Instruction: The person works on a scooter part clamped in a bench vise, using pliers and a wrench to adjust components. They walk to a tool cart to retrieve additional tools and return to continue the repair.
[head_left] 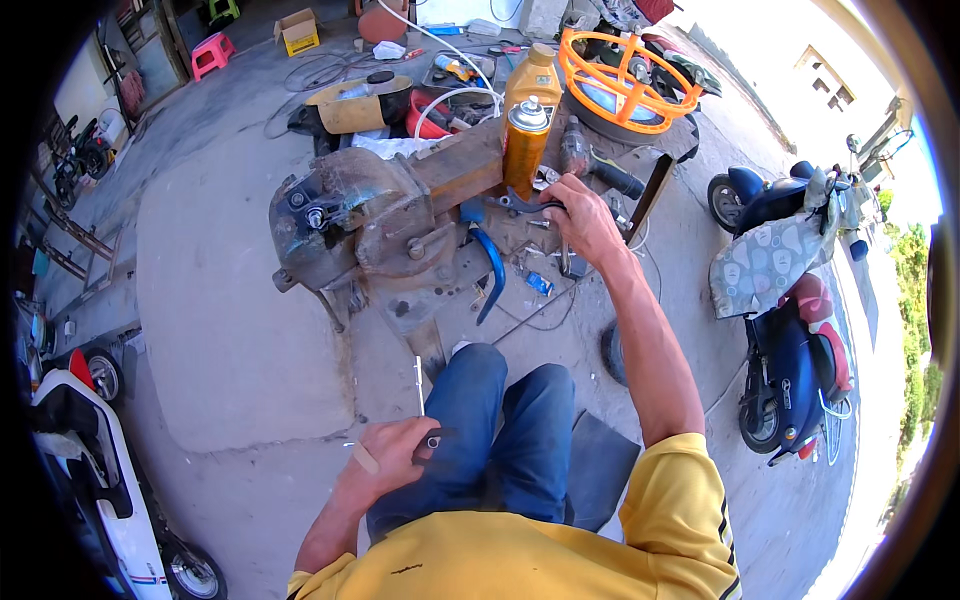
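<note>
My left hand [395, 450], with a tan strip on it, is closed on a small dark part with a hole [434, 442]; a thin pale rod [420, 385] stands up beside my fingers. My right hand [580, 220] reaches onto the cluttered bench, fingers wrapped on a dark-handled tool [528, 204], whose exact kind I cannot make out. Just beyond it are an orange spray can [524, 150], a tan plastic bottle [528, 78] and a power drill [600, 165]. Left of them sits a large rusty bench vise [375, 215]; a blue curved handle [492, 260] lies beside it.
An orange ring frame [625, 90] and containers with a red basin [430, 115] sit behind. Scooters stand at the right [775, 380] and lower left [120, 470]. A pink stool [210, 55] and yellow cardboard box [298, 38] are at the back left.
</note>
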